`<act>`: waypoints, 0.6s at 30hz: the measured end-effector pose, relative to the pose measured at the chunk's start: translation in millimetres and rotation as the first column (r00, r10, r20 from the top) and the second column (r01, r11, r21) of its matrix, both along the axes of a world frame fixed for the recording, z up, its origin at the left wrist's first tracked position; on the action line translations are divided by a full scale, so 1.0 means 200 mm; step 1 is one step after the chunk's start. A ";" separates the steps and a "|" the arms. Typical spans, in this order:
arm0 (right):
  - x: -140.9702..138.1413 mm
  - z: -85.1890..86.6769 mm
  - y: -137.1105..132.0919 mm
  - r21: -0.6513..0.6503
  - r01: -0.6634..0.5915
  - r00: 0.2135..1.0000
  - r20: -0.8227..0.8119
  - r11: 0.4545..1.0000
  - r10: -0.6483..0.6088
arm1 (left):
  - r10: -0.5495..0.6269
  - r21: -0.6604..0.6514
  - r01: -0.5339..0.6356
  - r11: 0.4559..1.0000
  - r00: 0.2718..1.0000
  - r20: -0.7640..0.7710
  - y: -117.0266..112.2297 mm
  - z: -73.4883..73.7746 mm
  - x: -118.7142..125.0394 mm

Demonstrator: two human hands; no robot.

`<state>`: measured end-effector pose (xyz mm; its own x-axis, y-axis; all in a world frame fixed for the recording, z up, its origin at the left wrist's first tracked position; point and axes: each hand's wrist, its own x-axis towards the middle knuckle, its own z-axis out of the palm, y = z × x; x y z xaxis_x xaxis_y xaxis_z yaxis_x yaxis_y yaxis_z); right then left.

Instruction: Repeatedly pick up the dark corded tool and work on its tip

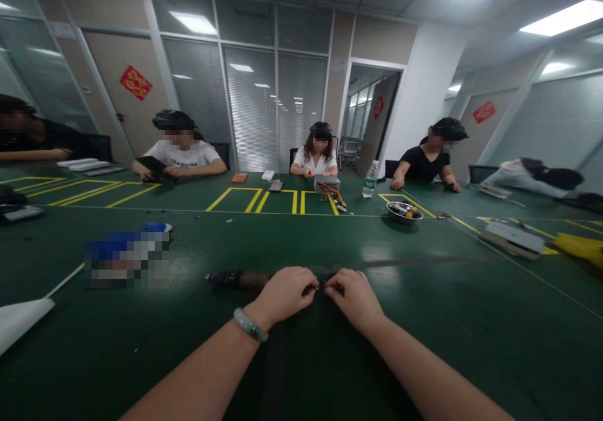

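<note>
A long dark tool with a brownish body and a narrow metal tip [238,279] lies across the green table, just beyond my hands. It looks like a power tool, but its exact kind is unclear. My left hand [288,290], with a pale green bangle at the wrist, is closed in a pinch over the tool's middle. Facing it, my right hand [354,296] is closed too, thumb and finger pressed together. Between the two sets of fingertips shows a tiny brass-coloured bit [318,287], too small to name. The fingers hide part of the tool.
A metal bowl of small parts [404,212] and a water bottle [370,180] stand ahead on the right. Opposite, a person works at a grey box with coloured wires [326,185]. To the left lies a blurred blue item [120,248]. Other people sit around the table.
</note>
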<state>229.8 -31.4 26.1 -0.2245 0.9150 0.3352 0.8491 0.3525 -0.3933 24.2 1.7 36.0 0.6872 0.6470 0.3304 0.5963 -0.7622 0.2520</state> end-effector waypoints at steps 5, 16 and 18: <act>0.00 0.00 -0.01 0.046 -0.022 0.998 0.057 0.999 0.019 | -0.025 -0.011 0.025 1.000 1.000 0.018 0.00 0.00 -0.01; 0.00 0.00 -0.02 0.115 -0.069 0.997 0.044 0.991 0.064 | -0.050 -0.004 0.050 0.999 0.997 0.051 0.02 -0.02 -0.02; 0.00 -0.01 -0.02 0.115 -0.072 0.997 0.023 0.991 0.070 | -0.050 -0.004 0.050 0.999 0.997 0.056 0.02 -0.03 -0.02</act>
<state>230.6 -34.9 23.7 -0.2946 0.8518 0.4332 0.8273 0.4543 -0.3305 19.9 6.1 30.6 0.6991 0.6144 0.3657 0.5425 -0.7890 0.2885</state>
